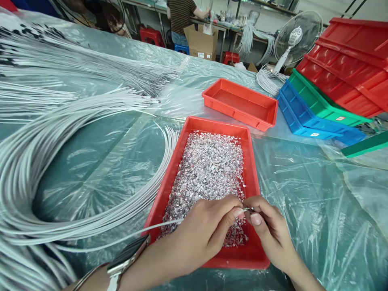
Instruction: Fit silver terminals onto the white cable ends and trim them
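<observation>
Over a red tray [253,161] full of small silvery scraps [209,169], my two hands meet near its front right side. My left hand [203,226] is closed on a white cable [163,223], pinching it close to its end. The cable runs back leftwards under that hand to a large coil of white cables [18,173]. Thumb and fingers of my right hand [269,226] pinch the cable's tip, where a short bit of shiny material shows between the hands. Exactly what the tip looks like is too small to tell.
Behind the tray lies a second red tray [242,105]. Bundles of thin white cables [91,60] spread at the back left. Stacked red, green and blue crates [342,72] and a fan [298,36] stand at the right. A person [182,18] sits at a far bench.
</observation>
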The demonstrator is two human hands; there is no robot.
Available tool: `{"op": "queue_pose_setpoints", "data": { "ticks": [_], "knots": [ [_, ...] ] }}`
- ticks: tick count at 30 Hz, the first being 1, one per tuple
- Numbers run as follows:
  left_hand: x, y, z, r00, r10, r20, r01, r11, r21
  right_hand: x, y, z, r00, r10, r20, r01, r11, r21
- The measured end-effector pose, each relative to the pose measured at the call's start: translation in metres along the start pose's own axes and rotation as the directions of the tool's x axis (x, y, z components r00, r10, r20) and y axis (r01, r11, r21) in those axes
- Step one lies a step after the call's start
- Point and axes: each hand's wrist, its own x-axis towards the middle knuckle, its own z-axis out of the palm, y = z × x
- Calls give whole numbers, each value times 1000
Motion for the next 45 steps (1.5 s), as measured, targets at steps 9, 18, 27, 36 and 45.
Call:
{"op": "queue_pose_setpoints", "data": {
  "ticks": [9,18,27,36,45],
  "knots": [
    [-4,-2,4,989,134,-58,-106,935,339,-1,-9,-1,997,80,6,-80,991,108],
    [-4,0,3,963,263,-50,-215,870,443,-5,-15,2,994,92,-52,-88,993,82],
    [-3,6,-7,990,85,-109,-96,990,-100,2,2,7,977,177,-117,-164,979,118],
    [3,9,-7,1000,-8,15,11,972,-235,-6,-14,5,971,197,-133,-137,922,362],
    [1,5,-3,997,-25,73,33,993,-112,-2,-7,-7,984,149,-99,-114,949,294]
  ]
}}
